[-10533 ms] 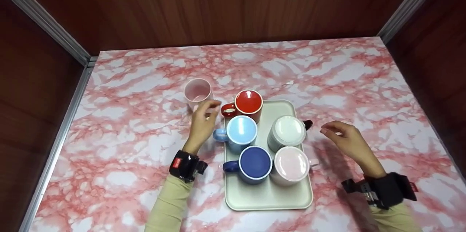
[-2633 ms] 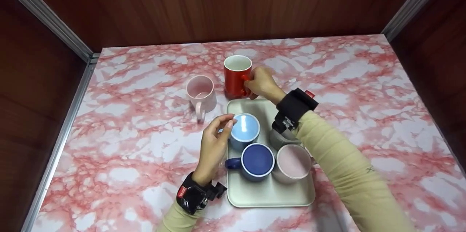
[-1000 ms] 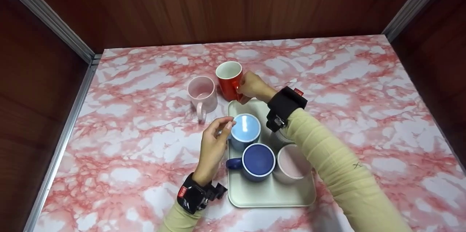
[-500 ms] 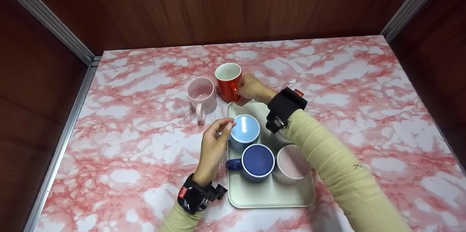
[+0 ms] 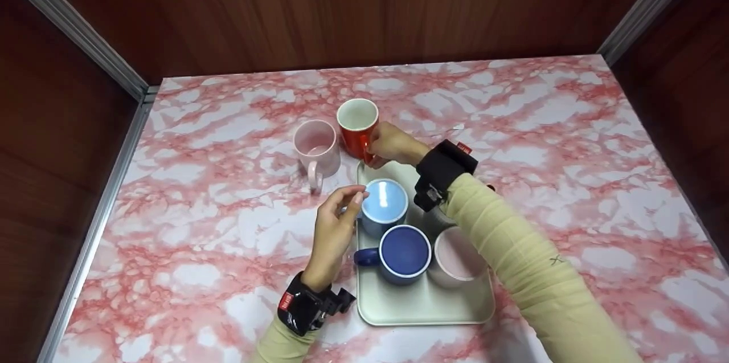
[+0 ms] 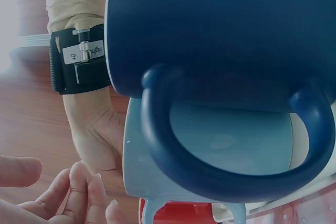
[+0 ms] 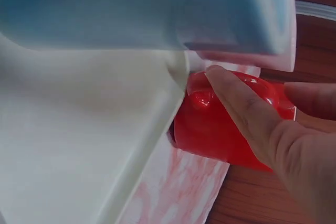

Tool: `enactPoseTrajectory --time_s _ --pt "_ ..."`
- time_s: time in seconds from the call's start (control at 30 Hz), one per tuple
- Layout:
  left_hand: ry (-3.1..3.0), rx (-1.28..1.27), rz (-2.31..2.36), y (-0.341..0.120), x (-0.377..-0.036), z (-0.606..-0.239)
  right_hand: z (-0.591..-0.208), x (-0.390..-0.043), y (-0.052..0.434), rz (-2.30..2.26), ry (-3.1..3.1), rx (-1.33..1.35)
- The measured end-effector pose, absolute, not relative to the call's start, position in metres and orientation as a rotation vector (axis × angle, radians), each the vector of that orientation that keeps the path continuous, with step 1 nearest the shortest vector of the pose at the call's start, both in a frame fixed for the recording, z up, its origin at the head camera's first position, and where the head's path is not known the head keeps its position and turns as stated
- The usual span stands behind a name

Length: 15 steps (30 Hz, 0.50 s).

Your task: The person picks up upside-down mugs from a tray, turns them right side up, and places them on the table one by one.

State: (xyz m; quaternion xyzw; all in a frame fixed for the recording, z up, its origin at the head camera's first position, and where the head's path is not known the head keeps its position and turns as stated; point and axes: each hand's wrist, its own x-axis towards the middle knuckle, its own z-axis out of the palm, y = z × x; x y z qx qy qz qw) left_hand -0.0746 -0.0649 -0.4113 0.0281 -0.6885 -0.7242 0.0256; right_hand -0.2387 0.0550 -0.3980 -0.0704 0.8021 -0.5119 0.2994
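An upright red mug (image 5: 357,130) with a white inside stands just beyond the tray's far left corner. At its handle is my right hand (image 5: 394,143); in the right wrist view the index finger (image 7: 239,100) lies fairly straight along the handle, thumb apart. My left hand (image 5: 333,232) hovers loosely bent by an upside-down light-blue mug (image 5: 384,203), holding nothing. Below that sits an upside-down dark-blue mug (image 5: 404,255), its handle pointing left. An upright pink mug (image 5: 316,149) stands left of the red one.
The cream tray (image 5: 424,309) also bears an upside-down pale-pink mug (image 5: 455,260) and a greyish mug (image 5: 437,220) mostly hidden by my right arm. The marbled table (image 5: 199,209) ends at a dark wooden back wall (image 5: 364,9).
The red mug, earlier upside down on the tray, now stands upright beyond it, beside the pink mug. Over the last half second my right hand slides slightly towards me while the mug stays put.
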Motion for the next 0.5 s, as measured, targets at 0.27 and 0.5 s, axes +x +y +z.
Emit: enactPoseTrajectory --time_s 0.27,0.5 --pt "-2.147 0.093 -2.224 -0.066 -0.074 -0.41 -0.393 -0.237 0.05 -1.313 2.13 -0.258" --pt "-2.151 0.117 -2.247 -0.067 -0.074 -0.409 -0.386 -0.235 0.048 -1.219 2.162 -0.307"
